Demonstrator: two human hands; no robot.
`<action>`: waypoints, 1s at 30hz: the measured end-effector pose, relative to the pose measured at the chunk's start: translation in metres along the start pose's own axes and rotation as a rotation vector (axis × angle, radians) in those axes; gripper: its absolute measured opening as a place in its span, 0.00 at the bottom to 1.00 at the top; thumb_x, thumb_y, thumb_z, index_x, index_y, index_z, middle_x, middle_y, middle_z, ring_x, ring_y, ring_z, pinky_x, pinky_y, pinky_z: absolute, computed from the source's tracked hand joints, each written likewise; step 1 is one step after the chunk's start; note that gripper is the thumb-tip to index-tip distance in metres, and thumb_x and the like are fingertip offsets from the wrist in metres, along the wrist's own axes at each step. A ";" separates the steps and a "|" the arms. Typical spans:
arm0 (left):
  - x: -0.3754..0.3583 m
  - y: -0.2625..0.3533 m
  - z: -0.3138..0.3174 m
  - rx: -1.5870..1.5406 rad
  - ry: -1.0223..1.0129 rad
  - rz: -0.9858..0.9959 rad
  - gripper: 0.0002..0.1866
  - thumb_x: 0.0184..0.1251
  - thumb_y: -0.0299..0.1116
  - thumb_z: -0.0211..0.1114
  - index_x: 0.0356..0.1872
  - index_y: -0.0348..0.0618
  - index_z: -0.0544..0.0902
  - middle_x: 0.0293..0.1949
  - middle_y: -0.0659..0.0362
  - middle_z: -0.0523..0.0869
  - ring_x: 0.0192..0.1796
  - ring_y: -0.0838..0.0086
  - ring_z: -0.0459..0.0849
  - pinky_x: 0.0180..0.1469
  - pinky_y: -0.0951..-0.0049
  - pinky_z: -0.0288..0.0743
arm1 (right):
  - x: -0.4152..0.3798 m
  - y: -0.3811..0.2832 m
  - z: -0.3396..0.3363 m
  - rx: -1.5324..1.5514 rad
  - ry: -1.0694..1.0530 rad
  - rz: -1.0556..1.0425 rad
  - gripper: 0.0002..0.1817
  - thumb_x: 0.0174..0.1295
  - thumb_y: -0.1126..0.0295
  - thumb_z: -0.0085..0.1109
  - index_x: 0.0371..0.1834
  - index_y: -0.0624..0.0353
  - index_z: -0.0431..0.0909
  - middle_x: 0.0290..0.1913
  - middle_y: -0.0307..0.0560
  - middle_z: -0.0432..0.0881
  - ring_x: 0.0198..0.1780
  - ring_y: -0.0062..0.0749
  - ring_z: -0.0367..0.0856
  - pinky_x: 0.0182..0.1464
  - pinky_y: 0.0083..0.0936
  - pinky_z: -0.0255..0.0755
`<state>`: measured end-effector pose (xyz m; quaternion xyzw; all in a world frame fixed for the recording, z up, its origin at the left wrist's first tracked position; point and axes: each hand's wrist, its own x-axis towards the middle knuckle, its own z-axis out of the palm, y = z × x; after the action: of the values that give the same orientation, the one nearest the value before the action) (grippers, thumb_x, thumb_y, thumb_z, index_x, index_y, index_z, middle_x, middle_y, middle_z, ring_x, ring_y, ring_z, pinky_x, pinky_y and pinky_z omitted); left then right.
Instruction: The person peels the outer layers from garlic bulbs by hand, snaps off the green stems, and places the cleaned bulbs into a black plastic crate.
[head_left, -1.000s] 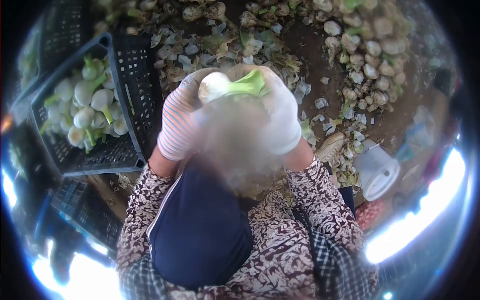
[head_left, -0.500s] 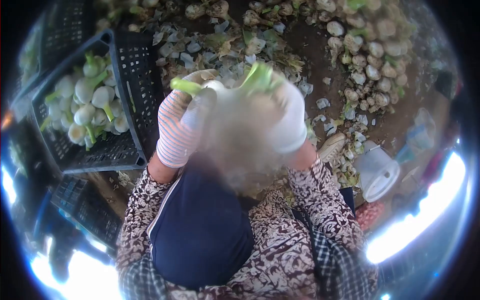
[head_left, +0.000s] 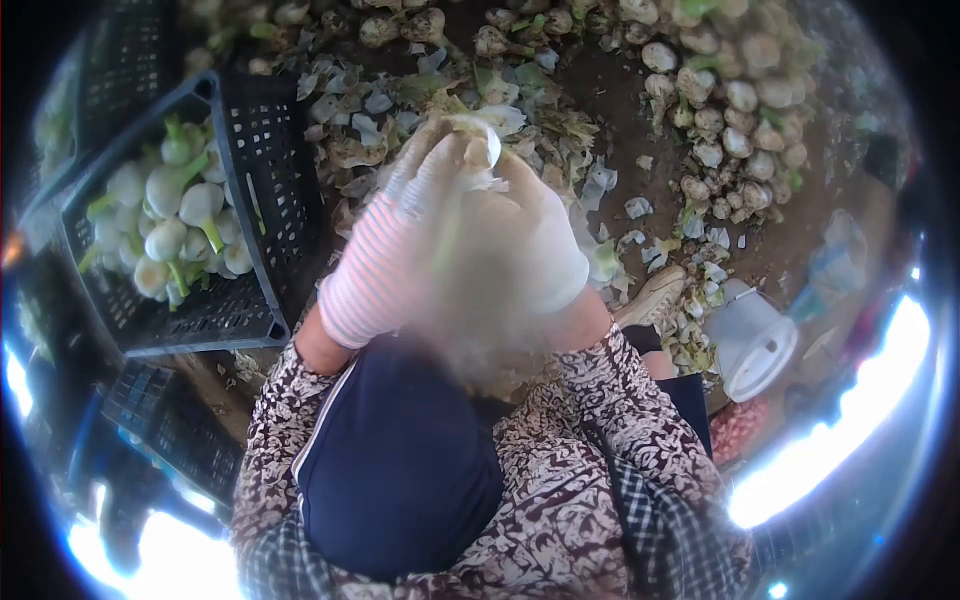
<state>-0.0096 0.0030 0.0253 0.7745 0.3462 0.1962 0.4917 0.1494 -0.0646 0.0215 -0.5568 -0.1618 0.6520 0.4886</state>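
Both my gloved hands meet in front of my lap, fingers closed and pointing away from me. My left hand (head_left: 395,235), in a striped glove, pinches a pale curled strip of peel (head_left: 493,145) by its fingertips. My right hand (head_left: 550,245), in a whitish glove, is closed against the left around what looks like a garlic bulb. The bulb is mostly covered by the fingers and a grey blur over the middle of the view.
A black plastic crate (head_left: 262,230) on the left holds several cleaned white bulbs (head_left: 165,240) with short green stalks. Peelings (head_left: 370,130) litter the ground ahead. Soil-stained bulbs (head_left: 740,140) are heaped at the right, above a white bucket (head_left: 755,345). My shoe (head_left: 655,297) shows beside peelings.
My hands have drawn closer together, the left turning so its fingers point forward. The bulb's green stalk has gone from sight, and a curled peel strip now shows above the fingertips.
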 end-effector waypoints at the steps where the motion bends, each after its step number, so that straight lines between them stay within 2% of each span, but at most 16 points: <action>1: 0.001 0.000 -0.007 0.057 -0.019 -0.006 0.35 0.65 0.19 0.61 0.75 0.38 0.64 0.71 0.49 0.71 0.70 0.63 0.73 0.73 0.66 0.63 | 0.001 0.001 0.001 -0.074 0.055 -0.025 0.28 0.60 0.71 0.63 0.65 0.67 0.70 0.58 0.53 0.79 0.57 0.37 0.79 0.60 0.31 0.74; 3: -0.011 0.000 -0.016 -0.470 0.060 -0.393 0.31 0.67 0.24 0.63 0.72 0.36 0.68 0.66 0.47 0.76 0.68 0.64 0.75 0.70 0.67 0.66 | 0.007 0.005 -0.012 -0.623 0.045 -0.408 0.30 0.57 0.72 0.64 0.65 0.67 0.70 0.57 0.57 0.79 0.58 0.46 0.79 0.60 0.34 0.73; 4: -0.010 0.004 -0.015 -0.551 0.116 -0.416 0.26 0.68 0.27 0.64 0.67 0.36 0.74 0.60 0.49 0.81 0.62 0.67 0.79 0.65 0.69 0.72 | 0.007 0.006 -0.017 -0.897 0.037 -0.599 0.31 0.55 0.73 0.64 0.65 0.67 0.70 0.57 0.59 0.79 0.58 0.50 0.79 0.61 0.35 0.73; 7: -0.006 0.001 -0.012 -0.069 -0.059 -0.262 0.18 0.68 0.27 0.65 0.57 0.34 0.82 0.55 0.54 0.84 0.54 0.68 0.83 0.57 0.70 0.76 | 0.003 0.002 -0.020 -0.985 -0.111 -0.564 0.32 0.51 0.75 0.64 0.64 0.66 0.71 0.56 0.64 0.78 0.58 0.59 0.76 0.61 0.38 0.73; 8: -0.004 0.001 -0.009 0.139 0.019 -0.183 0.12 0.68 0.29 0.67 0.48 0.32 0.85 0.45 0.57 0.86 0.46 0.71 0.84 0.51 0.72 0.78 | 0.003 0.005 -0.023 -1.029 -0.137 -0.611 0.31 0.54 0.74 0.64 0.64 0.66 0.70 0.55 0.61 0.79 0.56 0.49 0.81 0.58 0.35 0.76; 11: -0.007 0.004 -0.010 -0.710 0.179 -0.681 0.12 0.69 0.32 0.67 0.47 0.33 0.85 0.38 0.58 0.86 0.41 0.74 0.85 0.46 0.75 0.77 | 0.002 -0.004 -0.026 -0.560 -0.248 -0.279 0.29 0.59 0.74 0.62 0.66 0.67 0.69 0.53 0.54 0.81 0.52 0.38 0.84 0.52 0.29 0.78; 12: -0.007 0.003 -0.009 -0.741 0.177 -0.681 0.13 0.70 0.33 0.67 0.47 0.33 0.85 0.37 0.58 0.86 0.39 0.75 0.84 0.44 0.75 0.78 | 0.006 0.000 -0.032 -0.388 -0.279 -0.180 0.29 0.62 0.75 0.57 0.69 0.67 0.67 0.51 0.50 0.82 0.49 0.30 0.84 0.46 0.22 0.79; 15: -0.004 -0.005 -0.002 -0.833 0.170 -0.671 0.15 0.72 0.38 0.65 0.48 0.34 0.84 0.33 0.60 0.84 0.31 0.78 0.82 0.37 0.77 0.78 | 0.015 0.026 -0.034 -0.034 -0.172 0.127 0.30 0.62 0.77 0.53 0.71 0.68 0.64 0.49 0.49 0.81 0.42 0.28 0.85 0.39 0.20 0.78; 17: -0.006 -0.017 0.001 -0.830 0.195 -0.686 0.18 0.72 0.39 0.65 0.50 0.32 0.82 0.33 0.58 0.85 0.29 0.76 0.81 0.36 0.75 0.79 | 0.027 0.059 -0.034 0.327 -0.058 0.307 0.31 0.63 0.75 0.50 0.72 0.70 0.62 0.47 0.49 0.81 0.32 0.23 0.81 0.29 0.18 0.75; 19: -0.009 -0.035 0.000 -0.821 0.307 -0.641 0.20 0.73 0.40 0.64 0.52 0.31 0.80 0.33 0.57 0.85 0.29 0.74 0.82 0.36 0.74 0.79 | 0.015 0.054 -0.036 0.355 -0.077 0.325 0.31 0.63 0.74 0.51 0.72 0.70 0.62 0.47 0.50 0.81 0.30 0.22 0.79 0.27 0.18 0.73; 21: -0.011 -0.061 -0.012 -1.442 0.501 -0.471 0.20 0.75 0.38 0.62 0.56 0.30 0.77 0.37 0.53 0.85 0.36 0.69 0.85 0.39 0.72 0.82 | 0.001 0.036 -0.030 0.486 -0.092 0.353 0.31 0.64 0.71 0.52 0.71 0.69 0.63 0.47 0.53 0.81 0.29 0.21 0.77 0.25 0.18 0.71; 23: 0.005 -0.061 -0.033 -1.428 0.808 -0.520 0.15 0.73 0.30 0.62 0.55 0.31 0.77 0.51 0.50 0.83 0.50 0.65 0.85 0.48 0.67 0.83 | -0.008 0.033 -0.030 0.544 -0.137 0.239 0.30 0.64 0.70 0.54 0.70 0.67 0.64 0.48 0.54 0.82 0.28 0.20 0.75 0.24 0.18 0.70; 24: 0.009 -0.049 -0.034 -1.149 0.805 -0.496 0.20 0.71 0.26 0.62 0.62 0.31 0.72 0.53 0.51 0.82 0.55 0.65 0.83 0.56 0.63 0.81 | -0.010 0.033 -0.031 0.558 -0.150 0.206 0.29 0.65 0.70 0.54 0.70 0.67 0.65 0.48 0.54 0.82 0.27 0.20 0.74 0.24 0.18 0.70; 27: 0.009 -0.010 -0.007 -1.071 0.573 -0.409 0.27 0.70 0.25 0.63 0.69 0.33 0.67 0.57 0.52 0.79 0.60 0.66 0.80 0.60 0.65 0.78 | -0.014 0.035 -0.032 0.579 -0.142 0.184 0.29 0.65 0.70 0.55 0.70 0.65 0.66 0.49 0.52 0.82 0.27 0.20 0.73 0.24 0.18 0.69; 28: 0.003 -0.015 -0.005 -0.916 0.334 -0.431 0.37 0.64 0.34 0.69 0.73 0.37 0.64 0.63 0.50 0.75 0.67 0.58 0.75 0.70 0.60 0.69 | -0.015 0.035 -0.033 0.578 -0.138 0.197 0.29 0.65 0.70 0.55 0.70 0.65 0.65 0.49 0.51 0.82 0.27 0.20 0.73 0.24 0.18 0.69; 30: -0.009 -0.012 0.002 -0.727 0.086 -0.401 0.26 0.69 0.31 0.66 0.66 0.37 0.74 0.59 0.53 0.80 0.60 0.67 0.79 0.64 0.67 0.74 | -0.014 0.033 -0.033 0.532 -0.119 0.228 0.29 0.66 0.71 0.54 0.71 0.65 0.64 0.48 0.49 0.82 0.29 0.20 0.74 0.27 0.18 0.71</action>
<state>-0.0181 -0.0017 0.0142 0.4590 0.4186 0.2382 0.7466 0.1624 -0.1024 -0.0062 -0.3844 0.0501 0.7538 0.5305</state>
